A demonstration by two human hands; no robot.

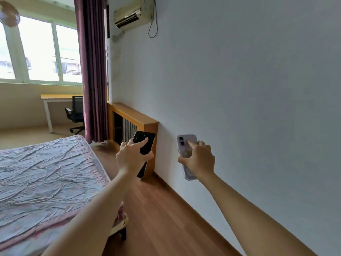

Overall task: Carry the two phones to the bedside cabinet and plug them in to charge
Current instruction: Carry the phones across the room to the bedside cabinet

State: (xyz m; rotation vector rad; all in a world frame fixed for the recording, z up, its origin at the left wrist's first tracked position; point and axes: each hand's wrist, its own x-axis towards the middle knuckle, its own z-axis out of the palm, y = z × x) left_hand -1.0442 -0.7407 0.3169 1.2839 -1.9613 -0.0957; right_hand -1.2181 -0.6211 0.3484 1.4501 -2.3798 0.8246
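My left hand [132, 157] grips a black phone [146, 143], held upright with its back toward me and my forefinger laid across it. My right hand [198, 157] grips a pale lilac phone [184, 145] in a clear case, its two camera lenses at the top left. Both arms are stretched out in front of me at about the same height, the phones roughly a hand's width apart. No bedside cabinet or charger is in view.
A bed [46, 182] with a wrinkled sheet fills the lower left. A wooden radiator cover [132, 115] stands against the white wall [239, 89]. A strip of wood floor [156, 209] runs between bed and wall. Beyond are a curtain [93, 71], desk [55, 97] and office chair [75, 113].
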